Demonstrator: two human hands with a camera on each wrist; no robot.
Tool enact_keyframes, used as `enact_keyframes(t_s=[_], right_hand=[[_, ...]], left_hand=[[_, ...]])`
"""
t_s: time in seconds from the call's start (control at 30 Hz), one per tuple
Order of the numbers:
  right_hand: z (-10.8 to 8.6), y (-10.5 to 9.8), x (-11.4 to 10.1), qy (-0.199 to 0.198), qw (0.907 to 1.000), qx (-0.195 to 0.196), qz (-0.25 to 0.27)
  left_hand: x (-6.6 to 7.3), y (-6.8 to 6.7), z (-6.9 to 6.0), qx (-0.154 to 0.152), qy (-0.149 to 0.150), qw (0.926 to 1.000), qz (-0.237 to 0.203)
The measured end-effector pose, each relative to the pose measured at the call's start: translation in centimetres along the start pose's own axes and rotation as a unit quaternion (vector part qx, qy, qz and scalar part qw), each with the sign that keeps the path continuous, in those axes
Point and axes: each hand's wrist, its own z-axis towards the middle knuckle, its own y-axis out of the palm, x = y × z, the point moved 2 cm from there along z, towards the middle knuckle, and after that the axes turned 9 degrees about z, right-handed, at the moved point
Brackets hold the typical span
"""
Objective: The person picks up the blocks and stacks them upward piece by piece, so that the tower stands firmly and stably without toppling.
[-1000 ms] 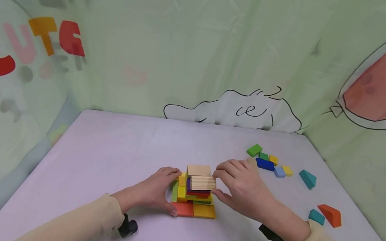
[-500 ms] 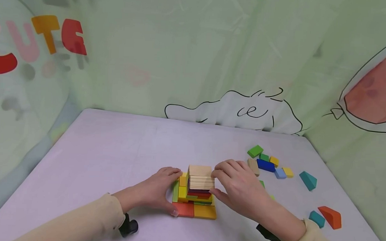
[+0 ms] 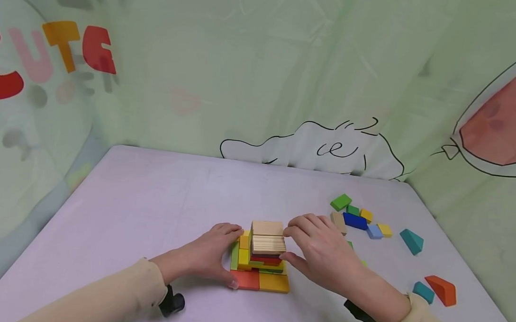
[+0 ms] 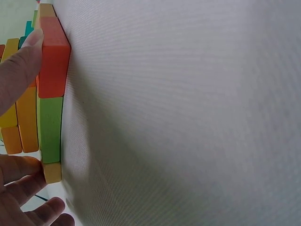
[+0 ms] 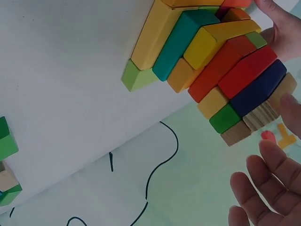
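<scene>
A stepped tower of coloured wooden blocks (image 3: 260,263) stands on the table, wider at the bottom than at the top. My left hand (image 3: 208,254) spans the tower's left side, holding its base. In the left wrist view, its thumb (image 4: 21,66) lies against a red block (image 4: 54,63) while fingertips meet the far end of the base. Topmost, a bare-wood block with striped grain (image 3: 269,245) sits in front of a plain wood block (image 3: 267,228). My right hand (image 3: 323,253) touches the striped block's right end with thumb and fingertip; the other fingers hang free in the right wrist view.
Loose blocks lie at right: a green block (image 3: 341,202), a blue block (image 3: 355,221), a wood block (image 3: 339,222) and several small ones. Farther right are a teal triangular block (image 3: 411,240) and an orange block (image 3: 442,289). Printed fabric walls (image 3: 261,76) enclose the table (image 3: 167,186).
The striped wood block has slid slightly left, coming more in line with the block behind it. My right fingertips moved left with it, then stayed at its end. The left hand has kept its place.
</scene>
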Motion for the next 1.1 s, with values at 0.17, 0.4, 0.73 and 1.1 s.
enact_keyframes(t_s=[0.17,0.4,0.73,1.1], right_hand=[[0.8,0.1,0.4,0.031,0.9977,-0.021,0.057],[2.4,2.2,1.1,0.069,0.983,-0.099,0.139],[2.8,2.7,0.7,0.07,0.9835,-0.091,0.14],[3.0,2.8,0.6,0.075,0.9824,-0.098,0.14]], left_hand=[[-0.1,0.0,0.0,0.0,-0.005,1.0,0.003],[-0.1,0.1,-0.1,-0.006,-0.003,0.9999,-0.008],[-0.1,0.1,0.2,-0.004,-0.001,1.0,0.007],[-0.3,0.1,0.1,-0.005,-0.002,1.0,0.007]])
